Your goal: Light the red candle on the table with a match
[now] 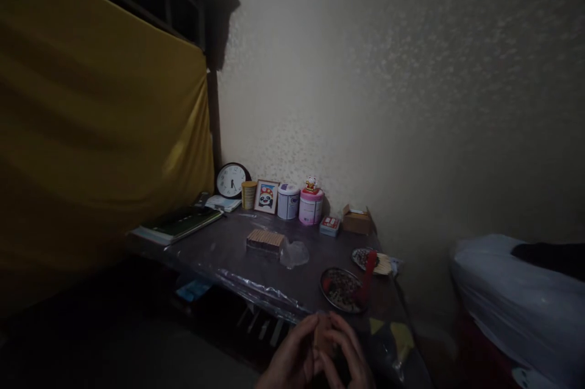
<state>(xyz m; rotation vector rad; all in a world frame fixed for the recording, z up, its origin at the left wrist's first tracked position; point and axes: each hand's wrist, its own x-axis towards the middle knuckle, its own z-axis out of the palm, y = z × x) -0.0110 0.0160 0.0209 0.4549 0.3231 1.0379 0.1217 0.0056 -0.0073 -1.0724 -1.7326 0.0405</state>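
At the table's near edge, my left hand (pixel 292 353) and my right hand (pixel 351 355) are close together, low in the view. Between their fingertips is a small flat orange-brown piece (pixel 322 329), partly covered by the fingers; its kind is too dim to make out. Just beyond the hands lies a round metal plate (pixel 342 310) full of small dark and pale bits, with a red-handled tool (pixel 365 288) resting across it. Farther off, a row of thin brown pieces (pixel 265 239) stands packed side by side, touching a crumpled clear plastic bag (pixel 294 253).
A second plate (pixel 359 260) with pale sticks is at the table's right. Along the wall stand a clock (pixel 232 180), a panda picture (pixel 266 196), white and pink tins (pixel 311 207) and a cardboard box (pixel 357 221). Books (pixel 183 224) lie left; a yellow curtain (pixel 105 121) hangs there.
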